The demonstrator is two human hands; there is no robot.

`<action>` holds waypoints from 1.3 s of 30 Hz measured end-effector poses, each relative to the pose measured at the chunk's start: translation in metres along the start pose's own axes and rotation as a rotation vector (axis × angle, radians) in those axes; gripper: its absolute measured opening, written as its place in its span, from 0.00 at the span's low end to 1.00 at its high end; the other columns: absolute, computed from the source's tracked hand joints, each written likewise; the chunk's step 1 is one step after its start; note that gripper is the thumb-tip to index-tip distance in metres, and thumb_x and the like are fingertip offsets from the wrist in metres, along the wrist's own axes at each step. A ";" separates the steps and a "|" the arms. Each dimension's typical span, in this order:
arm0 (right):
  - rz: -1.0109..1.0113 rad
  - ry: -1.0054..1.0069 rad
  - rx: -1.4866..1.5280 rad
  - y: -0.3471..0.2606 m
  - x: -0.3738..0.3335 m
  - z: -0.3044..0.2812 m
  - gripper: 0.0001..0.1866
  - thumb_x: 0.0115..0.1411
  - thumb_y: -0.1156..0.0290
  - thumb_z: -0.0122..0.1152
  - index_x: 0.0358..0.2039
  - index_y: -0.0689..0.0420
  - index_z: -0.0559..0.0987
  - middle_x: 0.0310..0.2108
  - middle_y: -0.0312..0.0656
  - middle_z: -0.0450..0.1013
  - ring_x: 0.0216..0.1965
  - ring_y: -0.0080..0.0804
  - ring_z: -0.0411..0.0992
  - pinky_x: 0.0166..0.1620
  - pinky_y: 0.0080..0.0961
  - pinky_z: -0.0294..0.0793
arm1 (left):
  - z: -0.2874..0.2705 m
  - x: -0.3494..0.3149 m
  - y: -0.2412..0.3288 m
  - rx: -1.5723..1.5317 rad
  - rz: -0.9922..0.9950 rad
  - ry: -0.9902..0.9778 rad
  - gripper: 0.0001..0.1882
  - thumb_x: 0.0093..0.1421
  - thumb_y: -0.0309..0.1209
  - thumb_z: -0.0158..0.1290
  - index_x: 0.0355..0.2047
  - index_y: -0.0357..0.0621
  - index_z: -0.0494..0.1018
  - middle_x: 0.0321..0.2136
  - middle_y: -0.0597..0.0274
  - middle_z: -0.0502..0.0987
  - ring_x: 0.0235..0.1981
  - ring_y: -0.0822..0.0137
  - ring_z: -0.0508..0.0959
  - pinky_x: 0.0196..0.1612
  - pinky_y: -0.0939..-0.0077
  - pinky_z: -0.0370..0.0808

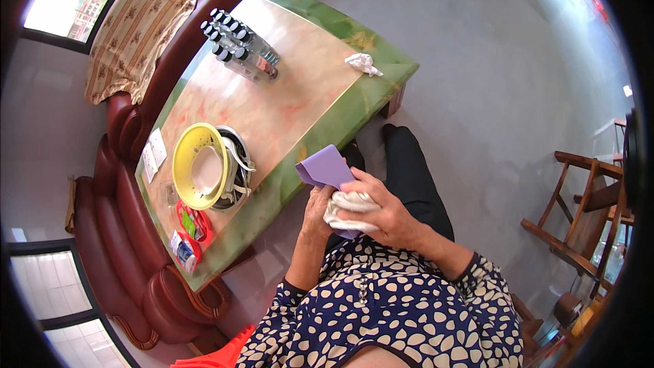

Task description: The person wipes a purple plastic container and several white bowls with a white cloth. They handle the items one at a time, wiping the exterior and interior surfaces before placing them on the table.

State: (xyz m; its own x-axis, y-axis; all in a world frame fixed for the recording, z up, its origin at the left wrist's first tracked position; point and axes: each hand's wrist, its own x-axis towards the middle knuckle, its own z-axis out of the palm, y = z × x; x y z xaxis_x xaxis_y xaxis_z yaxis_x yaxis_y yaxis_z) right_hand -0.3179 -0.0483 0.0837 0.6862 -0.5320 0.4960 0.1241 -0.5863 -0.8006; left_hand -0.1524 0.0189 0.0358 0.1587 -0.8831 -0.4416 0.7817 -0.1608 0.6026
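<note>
In front of my body I hold a smooth, light purple piece [328, 167] with flat sides and a bent edge. It could be a plastic case or box, but I cannot make out its exact kind. My left hand [315, 217] is closed around its lower left side. A bunched white cloth [349, 206] lies against it, with my right hand [383, 210] closed on the cloth from the right. Some purple shows below the cloth. Both hands are close together over my lap, and the cloth hides part of the left fingers.
A marble-patterned table [300, 95] with green borders bears several black-capped bottles [238, 44], crumpled tissue [364, 63], a yellow basket [182, 163], stacked pots [238, 163] and a red container [194, 221]. A maroon sofa [112, 232] stands left, a wooden chair [579, 218] right.
</note>
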 end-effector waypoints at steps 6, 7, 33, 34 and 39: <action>-0.026 0.053 -0.178 -0.009 -0.006 0.001 0.20 0.46 0.72 0.63 0.43 0.47 0.81 0.52 0.43 0.66 0.54 0.47 0.61 0.56 0.41 0.64 | -0.014 0.005 -0.023 -0.298 -0.208 -0.126 0.21 0.66 0.39 0.45 0.55 0.41 0.65 0.46 0.59 0.73 0.47 0.64 0.75 0.50 0.65 0.76; -0.027 0.070 -0.134 -0.009 0.003 0.000 0.20 0.46 0.70 0.62 0.43 0.47 0.81 0.51 0.43 0.66 0.54 0.47 0.60 0.56 0.42 0.62 | -0.015 0.001 -0.022 -0.392 -0.301 -0.177 0.22 0.65 0.40 0.47 0.55 0.43 0.64 0.47 0.59 0.73 0.48 0.63 0.75 0.52 0.65 0.75; -0.098 0.077 -0.073 -0.025 0.026 0.013 0.16 0.47 0.69 0.62 0.39 0.49 0.83 0.51 0.44 0.67 0.56 0.45 0.63 0.54 0.42 0.61 | -0.015 0.003 -0.018 -0.455 -0.190 -0.222 0.19 0.64 0.37 0.48 0.51 0.41 0.64 0.47 0.54 0.70 0.48 0.59 0.73 0.51 0.62 0.74; -0.121 0.067 -0.141 -0.026 0.035 0.009 0.16 0.47 0.68 0.62 0.39 0.48 0.83 0.50 0.43 0.68 0.56 0.45 0.63 0.53 0.42 0.61 | -0.016 0.001 -0.019 -0.376 -0.165 -0.193 0.20 0.64 0.37 0.49 0.52 0.41 0.63 0.47 0.55 0.70 0.48 0.60 0.73 0.52 0.63 0.73; 0.003 0.064 -0.143 -0.010 0.058 -0.001 0.17 0.46 0.74 0.63 0.40 0.50 0.82 0.46 0.42 0.72 0.49 0.38 0.69 0.51 0.33 0.66 | -0.015 -0.007 -0.019 0.002 0.008 -0.142 0.22 0.64 0.35 0.49 0.56 0.42 0.61 0.51 0.56 0.68 0.52 0.62 0.71 0.55 0.67 0.70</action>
State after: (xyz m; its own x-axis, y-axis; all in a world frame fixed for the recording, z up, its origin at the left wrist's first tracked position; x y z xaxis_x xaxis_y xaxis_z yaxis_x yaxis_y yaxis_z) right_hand -0.2802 -0.0737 0.1206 0.6389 -0.5692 0.5175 0.0158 -0.6629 -0.7486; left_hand -0.1591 0.0350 0.0175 0.0779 -0.9377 -0.3387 0.7798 -0.1544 0.6067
